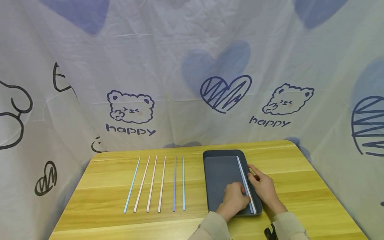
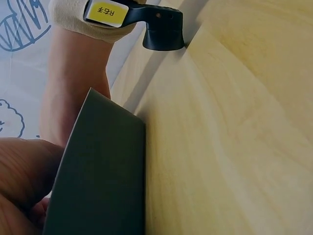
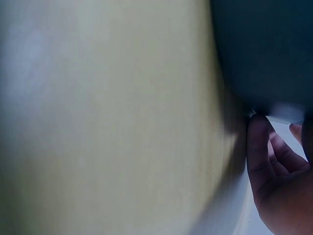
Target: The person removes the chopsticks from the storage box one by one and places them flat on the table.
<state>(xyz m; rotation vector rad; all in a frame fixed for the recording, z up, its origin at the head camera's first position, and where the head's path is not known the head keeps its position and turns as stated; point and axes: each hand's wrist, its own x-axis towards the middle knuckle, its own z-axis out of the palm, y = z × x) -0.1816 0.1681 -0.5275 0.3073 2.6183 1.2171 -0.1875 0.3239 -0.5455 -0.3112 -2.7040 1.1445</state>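
In the head view my left hand [image 1: 235, 199] reaches into the dark grey tray [image 1: 217, 173], its fingers bent down at the thin sticks [image 1: 242, 173] along the right wall. It pinches at these sticks, a pale one and a blue one lying close together; the fingertips are partly hidden. My right hand [image 1: 265, 187] grips the tray's right rim from outside. The right wrist view shows this hand [image 3: 279, 171] with fingers against the low outer side of the tray [image 3: 269, 58]. In the left wrist view the tray's outer wall [image 2: 102, 166] hides most of the fingers.
Left of the tray, several thin sticks lie apart in a row: a light blue one [image 1: 132, 185], pinkish ones [image 1: 152, 185], a darker blue one [image 1: 174, 183] and another light blue one [image 1: 183, 183]. The wooden table [image 1: 99, 200] meets a printed curtain [image 1: 177, 123] behind.
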